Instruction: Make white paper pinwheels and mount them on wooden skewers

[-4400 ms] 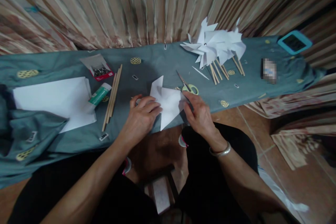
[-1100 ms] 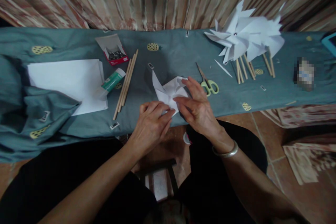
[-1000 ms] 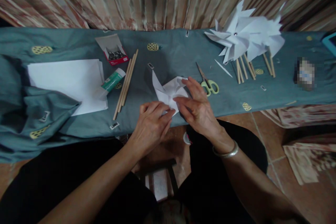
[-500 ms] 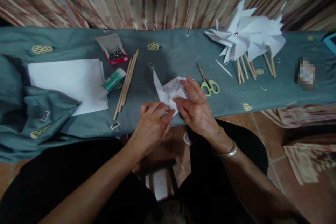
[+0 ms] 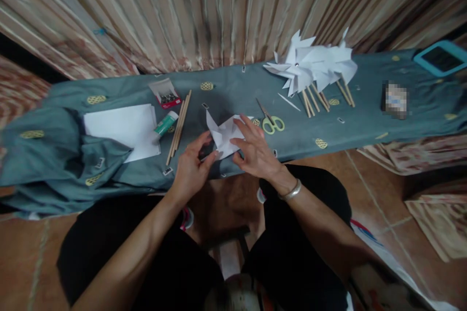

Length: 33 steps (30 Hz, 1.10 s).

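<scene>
- The paper (image 5: 226, 132), white and folded into raised points, is set near the front edge of the cloth (image 5: 229, 95), between the two hands; one point is turned up at its upper left.
- The paper's lower left edge is met by the left hand (image 5: 193, 163); its thumb and forefinger are held apart, with a gap seen between them, and the thumb tip is laid at the edge.
- The middle of the paper and its upper right part are touched by the right hand (image 5: 257, 153); its fingers are spread, the forefinger tip being rested near the centre — whether the paper is pinched there cannot be told.
- A silvery bracelet (image 5: 292, 190) is worn on the right wrist.
- Scissors (image 5: 270, 119) with green handles are laid just beyond the right hand, blades pointed away from the person.
- A thin white strip (image 5: 289, 102) is seen beyond the scissors, to their right.
- A few wooden sticks (image 5: 179, 126) are laid side by side to the left of the paper, well clear of it.
- Next to the sticks, a green tube (image 5: 167, 124) is placed, its lower end over the stack of white sheets (image 5: 120, 129); part of the stack is covered by bunched cloth.
- Small shiny pieces are held in an open red box (image 5: 170, 102) behind the tube.
- White pinwheels (image 5: 314, 63) on sticks are heaped at the back right, overlapping — their number cannot be made out.
- Farther right, a blurred-out item (image 5: 396, 100) and a blue-framed tablet (image 5: 441, 58) are placed.
- The cloth is backed by a striped curtain (image 5: 204, 19).
</scene>
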Each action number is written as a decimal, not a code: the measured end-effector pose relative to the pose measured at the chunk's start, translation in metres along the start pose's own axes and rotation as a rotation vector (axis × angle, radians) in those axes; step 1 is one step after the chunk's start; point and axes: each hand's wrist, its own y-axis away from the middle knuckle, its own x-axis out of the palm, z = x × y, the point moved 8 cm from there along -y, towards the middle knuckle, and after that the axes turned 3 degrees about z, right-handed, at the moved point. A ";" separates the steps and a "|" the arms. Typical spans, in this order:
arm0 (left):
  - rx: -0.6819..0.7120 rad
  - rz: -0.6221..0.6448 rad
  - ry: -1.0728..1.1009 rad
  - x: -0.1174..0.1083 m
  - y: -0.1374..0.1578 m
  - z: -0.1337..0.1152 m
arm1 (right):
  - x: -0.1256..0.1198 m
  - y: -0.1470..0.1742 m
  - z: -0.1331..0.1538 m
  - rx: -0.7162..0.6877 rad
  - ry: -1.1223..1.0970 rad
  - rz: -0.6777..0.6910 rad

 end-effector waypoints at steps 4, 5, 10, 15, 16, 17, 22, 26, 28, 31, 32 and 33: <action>-0.228 -0.039 0.425 0.008 -0.001 0.015 | 0.004 -0.006 -0.001 -0.027 0.005 -0.065; -0.281 -0.071 0.510 0.008 -0.002 0.019 | 0.004 -0.007 -0.002 -0.027 0.000 -0.078; -0.477 -0.145 0.699 0.003 -0.002 0.021 | -0.001 -0.008 -0.004 -0.010 -0.057 -0.120; -0.564 -0.026 0.903 0.014 0.006 0.008 | -0.010 0.000 -0.001 0.003 -0.130 -0.158; -0.567 0.005 0.935 0.018 0.008 0.006 | -0.012 0.003 0.000 -0.004 -0.144 -0.163; -0.567 0.032 0.962 0.023 0.009 0.005 | -0.013 0.006 0.002 -0.013 -0.156 -0.166; -0.596 0.072 1.058 0.042 0.015 0.003 | -0.016 0.018 0.009 -0.059 -0.169 -0.145; -0.638 0.073 1.100 0.051 0.021 0.003 | -0.019 0.026 0.013 -0.092 -0.140 -0.149; -0.628 0.084 1.101 0.052 0.022 0.000 | -0.020 0.030 0.016 -0.107 -0.122 -0.150; -0.580 0.086 1.057 0.048 0.021 -0.004 | -0.022 0.035 0.023 -0.115 -0.080 -0.128; -0.564 0.087 1.037 0.047 0.020 -0.005 | -0.023 0.036 0.026 -0.115 -0.060 -0.116; -0.549 0.083 1.019 0.045 0.019 -0.007 | -0.024 0.036 0.029 -0.115 -0.038 -0.104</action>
